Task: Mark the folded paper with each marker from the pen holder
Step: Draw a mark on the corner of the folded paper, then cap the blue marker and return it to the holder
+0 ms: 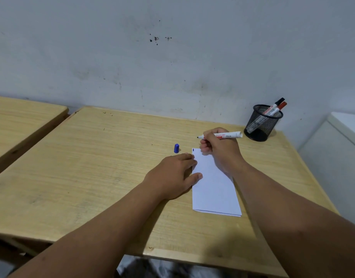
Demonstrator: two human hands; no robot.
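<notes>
A folded white paper [214, 189] lies on the wooden table [92, 167], with a short blue mark [193, 150] at its far left corner. My left hand [172, 175] rests flat on the table, fingertips touching the paper's left edge. My right hand [220, 151] hovers over the paper's top and grips an uncapped white marker [228, 135], its tip pointing left above the table. The blue cap [176, 148] stands on the table just left of the paper. A black mesh pen holder [261, 123] at the back right holds a black-capped and a red-capped marker [277, 107].
A grey stained wall runs close behind the table. A second wooden table [22, 117] stands to the left across a narrow gap. A white cabinet or appliance [337, 149] sits beside the table's right edge. Dark cloth shows below the table's front edge.
</notes>
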